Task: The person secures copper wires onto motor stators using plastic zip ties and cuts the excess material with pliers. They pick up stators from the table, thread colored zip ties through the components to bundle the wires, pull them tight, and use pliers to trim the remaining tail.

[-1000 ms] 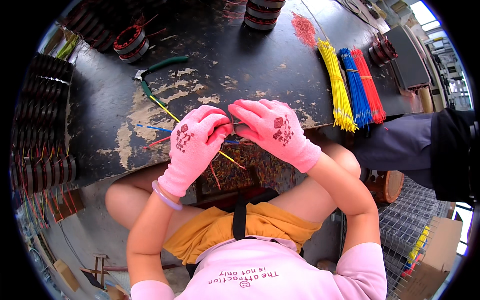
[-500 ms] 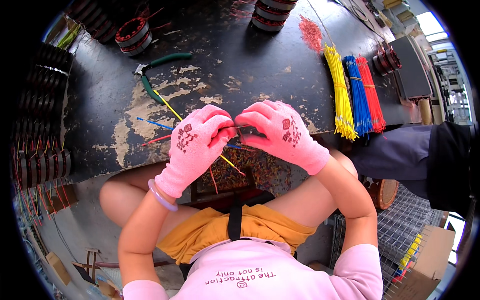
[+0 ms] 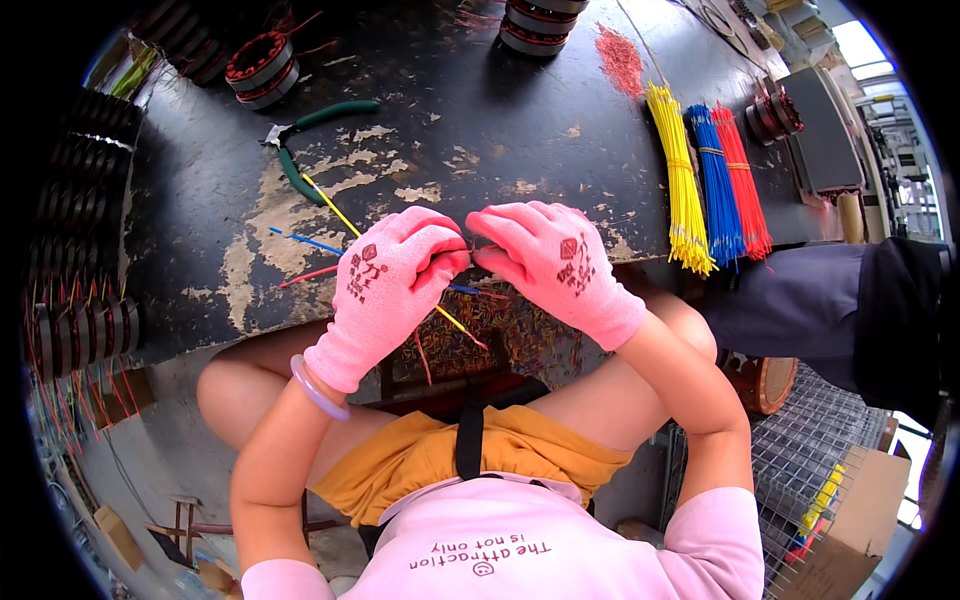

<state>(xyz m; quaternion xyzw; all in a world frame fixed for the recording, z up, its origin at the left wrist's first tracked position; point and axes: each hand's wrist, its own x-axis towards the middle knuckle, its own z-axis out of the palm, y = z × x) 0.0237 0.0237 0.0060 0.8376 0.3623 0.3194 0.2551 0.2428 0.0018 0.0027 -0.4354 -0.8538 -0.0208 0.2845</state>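
Observation:
My left hand (image 3: 385, 280), in a pink glove, is closed around a yellow wire (image 3: 333, 207), a blue wire (image 3: 304, 240) and a red wire (image 3: 308, 276). Their ends stick out on both sides of the fist, over the table's near edge and above my lap. My right hand (image 3: 560, 258), gloved alike, is pinched closed just right of the left fingertips. Whatever lies between its fingers is mostly hidden. Beyond the left hand, green-handled pliers (image 3: 338, 111) lie spread on the table.
Bundles of yellow wires (image 3: 680, 180), blue wires (image 3: 716, 185) and red wires (image 3: 742, 185) lie at the right. Wound motor stators (image 3: 262, 72) stand at the back, with more stacked along the left. Red scraps (image 3: 620, 62) are heaped at the far right. Another person's leg (image 3: 780, 305) is close by.
The right fingers have closed further, and the thin strand seen between the hands is now mostly hidden. Both hands have shifted only slightly; the left keeps hold of the wires.

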